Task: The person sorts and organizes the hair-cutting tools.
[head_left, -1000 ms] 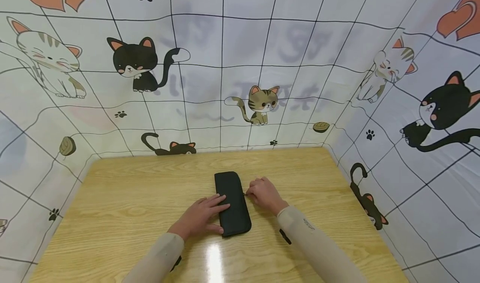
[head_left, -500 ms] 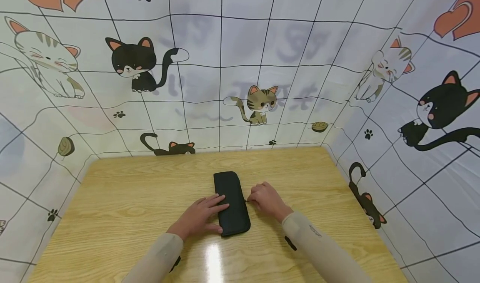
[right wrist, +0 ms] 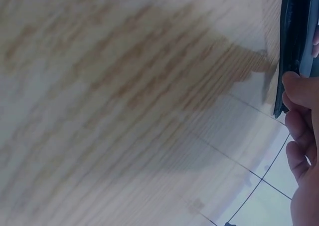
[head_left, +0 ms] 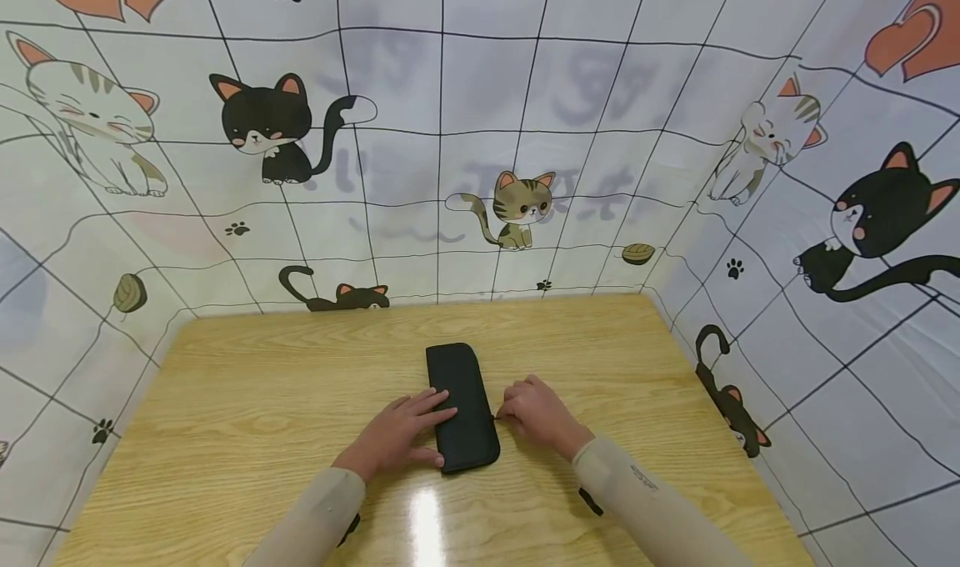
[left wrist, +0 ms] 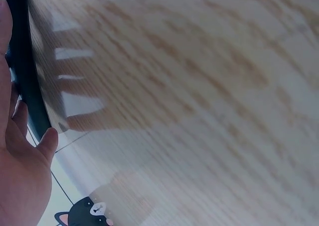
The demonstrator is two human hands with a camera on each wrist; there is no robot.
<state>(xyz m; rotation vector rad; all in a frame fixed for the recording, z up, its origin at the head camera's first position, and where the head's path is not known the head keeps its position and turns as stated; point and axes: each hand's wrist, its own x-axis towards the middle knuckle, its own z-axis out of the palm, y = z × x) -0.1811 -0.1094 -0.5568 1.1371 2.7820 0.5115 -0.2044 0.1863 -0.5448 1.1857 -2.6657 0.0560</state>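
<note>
A flat black zippered case lies on the wooden table, its long side pointing away from me, with rounded corners on the right. My left hand rests on its left edge, fingers spread and straight across the top. Along the right edge, my right hand pinches a small zipper pull between thumb and curled fingers. In the right wrist view the thumb and fingers sit against the case's dark edge. The left wrist view catches the left hand beside the case's side.
The wooden table has a bright light reflection near its front. A white curtain printed with cats and grid lines surrounds the table at the back and both sides.
My right hand has slid along the case's right edge toward me, drawing the zipper pull with it. The left hand has stayed in place on the case.
</note>
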